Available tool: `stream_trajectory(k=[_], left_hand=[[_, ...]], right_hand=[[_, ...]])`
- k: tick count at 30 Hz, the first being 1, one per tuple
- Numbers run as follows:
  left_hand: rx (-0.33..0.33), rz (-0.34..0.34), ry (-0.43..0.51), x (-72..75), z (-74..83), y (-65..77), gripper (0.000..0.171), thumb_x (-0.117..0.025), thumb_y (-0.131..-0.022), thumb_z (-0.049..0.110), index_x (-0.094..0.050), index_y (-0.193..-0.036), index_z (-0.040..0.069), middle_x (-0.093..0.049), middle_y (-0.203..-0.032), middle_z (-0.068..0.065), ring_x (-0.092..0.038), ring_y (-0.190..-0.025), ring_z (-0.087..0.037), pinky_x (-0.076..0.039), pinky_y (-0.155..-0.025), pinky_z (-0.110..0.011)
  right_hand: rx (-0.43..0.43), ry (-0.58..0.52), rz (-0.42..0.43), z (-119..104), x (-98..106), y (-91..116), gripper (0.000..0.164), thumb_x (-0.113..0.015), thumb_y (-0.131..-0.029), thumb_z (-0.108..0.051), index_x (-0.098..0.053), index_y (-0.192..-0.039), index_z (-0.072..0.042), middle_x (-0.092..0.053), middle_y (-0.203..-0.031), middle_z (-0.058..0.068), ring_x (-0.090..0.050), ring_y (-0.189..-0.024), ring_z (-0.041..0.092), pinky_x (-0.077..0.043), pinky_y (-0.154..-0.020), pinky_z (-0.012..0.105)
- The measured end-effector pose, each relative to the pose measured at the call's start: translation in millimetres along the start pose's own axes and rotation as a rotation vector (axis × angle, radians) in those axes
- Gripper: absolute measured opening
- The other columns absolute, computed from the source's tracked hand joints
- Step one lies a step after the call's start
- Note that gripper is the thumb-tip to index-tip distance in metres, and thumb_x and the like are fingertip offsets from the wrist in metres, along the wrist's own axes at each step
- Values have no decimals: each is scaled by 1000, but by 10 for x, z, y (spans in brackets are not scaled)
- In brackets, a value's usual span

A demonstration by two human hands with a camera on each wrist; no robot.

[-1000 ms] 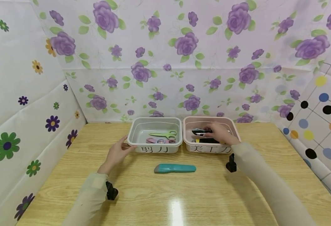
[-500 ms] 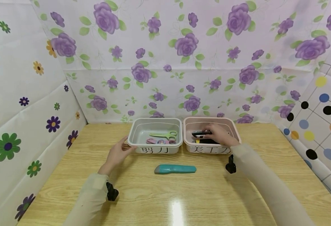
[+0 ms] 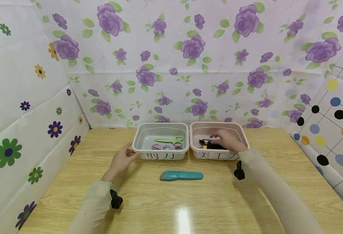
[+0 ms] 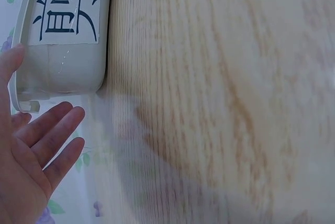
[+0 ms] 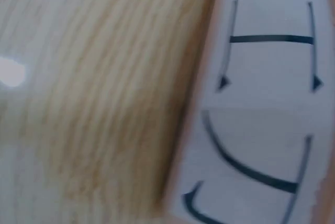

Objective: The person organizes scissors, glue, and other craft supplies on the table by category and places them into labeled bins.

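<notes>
In the head view my right hand (image 3: 227, 140) reaches into the pink basket (image 3: 193, 151) and pinches a black utility knife (image 3: 206, 142) low over its contents. Under the hand lies another dark piece with a yellow end (image 3: 205, 147). My left hand (image 3: 121, 162) is at the left end of the grey basket (image 3: 142, 155). The left wrist view has its thumb at the basket's rim and the other fingers (image 4: 63, 135) loosely extended beside the end wall. Green scissors (image 3: 167, 140) and pink-handled scissors (image 3: 157, 147) lie inside the grey basket.
A teal utility knife (image 3: 183, 175) lies on the wooden table (image 3: 148, 208) in front of the baskets. Both baskets carry labels with dark characters and stand side by side near the flowered back wall (image 3: 171, 97). Patterned sheets also hang left and right.
My right hand has lowered the black utility knife deeper into the pink basket. My left hand stays at the grey basket, and the teal knife has not moved.
</notes>
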State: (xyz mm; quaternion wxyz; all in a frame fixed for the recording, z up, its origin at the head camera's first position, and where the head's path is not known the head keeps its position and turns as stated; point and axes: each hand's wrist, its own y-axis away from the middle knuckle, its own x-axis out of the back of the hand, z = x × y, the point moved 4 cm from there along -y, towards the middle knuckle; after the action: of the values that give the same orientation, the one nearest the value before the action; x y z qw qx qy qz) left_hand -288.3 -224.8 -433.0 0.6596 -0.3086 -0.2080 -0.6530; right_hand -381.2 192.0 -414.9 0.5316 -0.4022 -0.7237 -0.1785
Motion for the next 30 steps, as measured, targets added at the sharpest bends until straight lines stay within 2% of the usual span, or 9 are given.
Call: stream_trajectory(k=[3, 6, 15, 20, 24, 30], left_hand=[[1, -1, -7, -9, 6, -2, 78, -60, -81, 52, -33, -141, 9, -63, -108, -17, -61, -97, -30, -45, -84, -49], [1, 0, -14, -10, 18, -1, 77, -60, -82, 51, -33, -141, 9, -63, -108, -17, -60, -97, -30, -46, -83, -49], [14, -5, -18, -6, 38, 13, 78, -59, -82, 52, -32, -141, 8, -63, -109, -18, -60, -99, -31, -46, -83, -49], [8, -2, -19, -3, 35, 10, 77, -59, -83, 51, -32, -141, 8, -63, -109, -18, -60, -98, -31, -46, -83, -48], [10, 0, -23, 0, 47, 16, 77, -59, -83, 50, -32, -141, 8, -63, -108, -18, -60, -98, -31, -47, -82, -48], [6, -3, -17, 3, 52, 24, 76, -59, -83, 49, -32, -141, 7, -63, -108, -19, -60, -98, -31, -46, -82, -48]], right_hand=[[-3, -14, 52, -32, 87, 26, 29, -64, -85, -15, -63, -109, 1, -62, -105, 14, -59, -93, 28, -48, -78, 42], [-1, -15, 87, -78, 171, 41, 32, -65, -84, -19, -63, -110, 0, -62, -105, 14, -59, -90, 26, -48, -75, 41], [-27, -71, 116, -288, 304, 156, 35, -66, -83, -30, -64, -108, -6, -63, -105, 11, -59, -92, 25, -49, -76, 40], [58, -102, 115, -472, 307, 226, 30, -67, -82, -26, -63, -106, -8, -63, -102, 9, -59, -94, 28, -49, -78, 40], [120, -125, 109, -622, 305, 281, 29, -69, -81, -24, -62, -105, -9, -63, -99, 4, -61, -88, 23, -49, -75, 41], [172, -171, 100, -818, 231, 367, 35, -68, -82, -25, -60, -112, -8, -62, -108, 6, -59, -94, 17, -49, -80, 36]])
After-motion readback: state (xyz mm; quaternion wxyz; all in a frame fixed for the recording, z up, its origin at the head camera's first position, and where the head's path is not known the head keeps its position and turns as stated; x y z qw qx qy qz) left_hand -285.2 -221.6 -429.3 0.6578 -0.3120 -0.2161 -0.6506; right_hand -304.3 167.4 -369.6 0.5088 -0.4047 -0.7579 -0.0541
